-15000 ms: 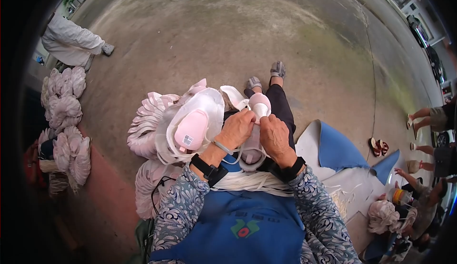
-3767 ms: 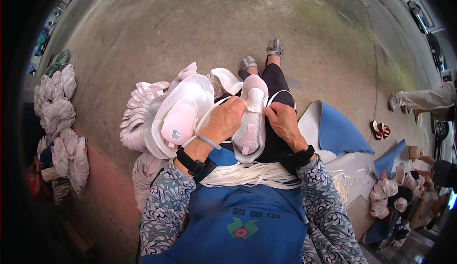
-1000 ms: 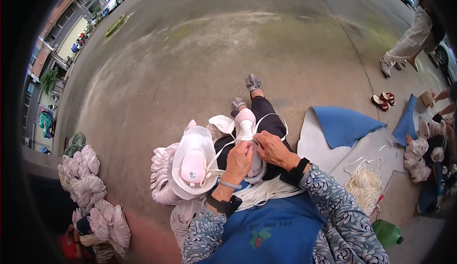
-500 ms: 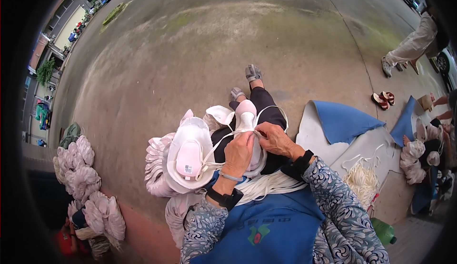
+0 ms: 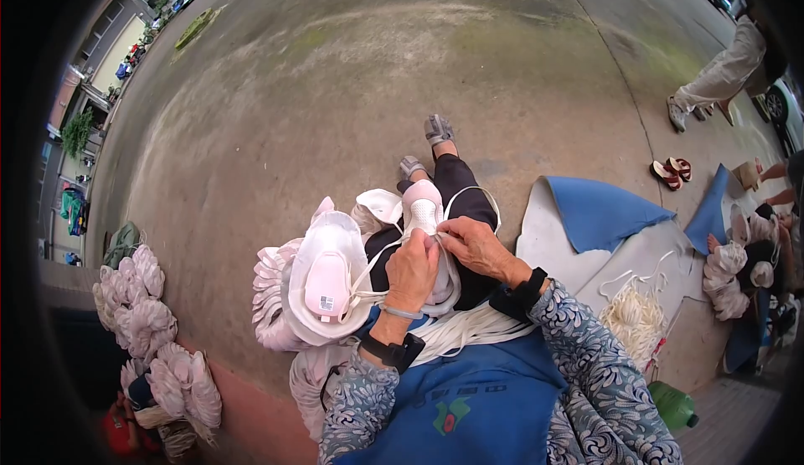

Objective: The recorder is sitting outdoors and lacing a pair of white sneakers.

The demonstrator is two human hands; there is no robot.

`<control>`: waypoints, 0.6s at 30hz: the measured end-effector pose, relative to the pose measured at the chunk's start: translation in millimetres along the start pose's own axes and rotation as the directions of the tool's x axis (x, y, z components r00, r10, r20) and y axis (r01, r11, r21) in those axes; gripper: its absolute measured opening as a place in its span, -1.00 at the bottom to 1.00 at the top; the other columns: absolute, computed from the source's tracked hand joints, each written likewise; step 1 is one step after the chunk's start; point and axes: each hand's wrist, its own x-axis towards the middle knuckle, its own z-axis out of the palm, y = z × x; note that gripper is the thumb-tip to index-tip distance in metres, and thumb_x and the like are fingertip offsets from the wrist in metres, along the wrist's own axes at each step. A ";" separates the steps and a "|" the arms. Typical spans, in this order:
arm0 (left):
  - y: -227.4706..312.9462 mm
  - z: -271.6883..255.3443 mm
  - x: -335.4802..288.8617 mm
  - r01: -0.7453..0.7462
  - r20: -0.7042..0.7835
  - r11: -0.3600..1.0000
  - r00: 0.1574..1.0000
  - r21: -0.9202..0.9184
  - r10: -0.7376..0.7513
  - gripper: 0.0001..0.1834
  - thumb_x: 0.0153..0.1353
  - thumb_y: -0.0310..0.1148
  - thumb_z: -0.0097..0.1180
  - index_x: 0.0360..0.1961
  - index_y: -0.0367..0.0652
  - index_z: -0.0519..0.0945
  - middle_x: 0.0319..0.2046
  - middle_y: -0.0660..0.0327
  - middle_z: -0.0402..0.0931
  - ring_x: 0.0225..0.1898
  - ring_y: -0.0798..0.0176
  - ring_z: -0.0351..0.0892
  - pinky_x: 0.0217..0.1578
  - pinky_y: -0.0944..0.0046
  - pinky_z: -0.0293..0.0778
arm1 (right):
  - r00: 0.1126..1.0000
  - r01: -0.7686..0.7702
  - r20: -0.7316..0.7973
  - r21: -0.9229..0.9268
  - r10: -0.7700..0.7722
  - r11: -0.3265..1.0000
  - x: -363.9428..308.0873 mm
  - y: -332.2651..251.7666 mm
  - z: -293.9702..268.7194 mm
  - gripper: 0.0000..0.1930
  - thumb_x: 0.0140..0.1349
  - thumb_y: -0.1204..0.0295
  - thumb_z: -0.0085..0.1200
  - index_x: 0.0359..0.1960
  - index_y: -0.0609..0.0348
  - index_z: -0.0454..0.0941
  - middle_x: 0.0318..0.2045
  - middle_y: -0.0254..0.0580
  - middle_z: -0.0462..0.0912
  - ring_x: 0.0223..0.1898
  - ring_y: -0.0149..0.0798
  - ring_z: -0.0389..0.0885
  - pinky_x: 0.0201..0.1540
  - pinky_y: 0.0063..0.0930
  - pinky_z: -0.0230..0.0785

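A pink and white shoe upper (image 5: 424, 212) lies on my lap, toe pointing away from me. My left hand (image 5: 412, 271) grips it from the near side, fingers curled over its middle. My right hand (image 5: 474, 245) pinches a white lace (image 5: 469, 194) at the upper's right edge; the lace loops out over my black trouser leg. A bundle of white laces (image 5: 469, 333) lies across my blue apron. To my left a stack of white and pink shoe uppers (image 5: 322, 285) stands beside my knee.
Bundles of pale pink uppers (image 5: 146, 331) sit on the ground at far left. A blue and grey mat (image 5: 599, 214) with a heap of white laces (image 5: 636, 318) lies to my right, a green bottle (image 5: 670, 405) near it. Sandals (image 5: 670, 172) and other people are at the right edge.
My head has tipped slightly, shifting the view. Both hands stay on the upper; the right hand has drawn the lace a little outward to the right.
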 end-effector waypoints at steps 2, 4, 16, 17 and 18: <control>1.9 0.4 4.3 -0.023 0.039 0.994 0.999 0.105 0.019 -0.82 0.14 -0.33 0.13 -0.37 -0.21 0.44 -0.52 -0.03 0.57 -0.44 -0.13 0.61 -0.45 -0.03 0.50 | 0.999 -0.029 -0.023 -0.081 0.027 0.996 1.2 1.7 -0.6 -0.75 0.14 0.33 0.02 -0.30 0.27 0.62 -0.33 0.12 0.62 -0.25 0.12 0.60 -0.16 -0.17 0.44; 1.7 0.2 8.0 -0.046 0.045 0.989 0.998 0.139 0.040 -0.81 0.13 -0.32 0.13 -0.37 -0.22 0.45 -0.52 -0.03 0.57 -0.44 -0.13 0.61 -0.45 -0.03 0.50 | 0.997 -0.060 -0.051 -0.161 0.052 0.985 3.1 4.4 -1.9 -0.75 0.14 0.31 0.03 -0.36 0.25 0.64 -0.36 0.09 0.63 -0.27 0.10 0.61 -0.18 -0.19 0.45; -4.5 5.5 12.0 -0.048 -0.025 0.987 0.998 0.153 0.052 -0.74 0.10 -0.23 0.19 -0.48 -0.21 0.46 -0.58 -0.04 0.55 -0.49 -0.16 0.59 -0.50 -0.05 0.46 | 0.991 -0.137 -0.020 -0.105 0.136 0.985 13.4 16.7 -4.1 -0.72 0.16 0.22 -0.01 -0.36 0.13 0.67 -0.46 0.05 0.64 -0.40 0.12 0.62 -0.30 -0.13 0.46; -4.3 5.4 12.1 -0.044 -0.030 0.990 0.998 0.133 0.048 -0.75 0.10 -0.25 0.18 -0.49 -0.20 0.46 -0.60 -0.04 0.54 -0.50 -0.17 0.58 -0.50 -0.06 0.45 | 0.993 -0.117 -0.011 -0.136 0.116 0.984 13.3 16.4 -3.7 -0.73 0.16 0.23 -0.01 -0.35 0.11 0.67 -0.45 0.04 0.65 -0.39 0.12 0.62 -0.30 -0.13 0.46; -4.0 5.2 12.5 -0.045 -0.029 0.990 0.998 0.131 0.049 -0.75 0.10 -0.25 0.18 -0.49 -0.20 0.46 -0.60 -0.04 0.54 -0.50 -0.17 0.58 -0.50 -0.06 0.45 | 0.995 -0.096 -0.001 -0.168 0.097 0.981 13.7 16.1 -4.3 -0.74 0.17 0.24 -0.02 -0.34 0.09 0.67 -0.44 0.04 0.65 -0.38 0.12 0.62 -0.30 -0.12 0.46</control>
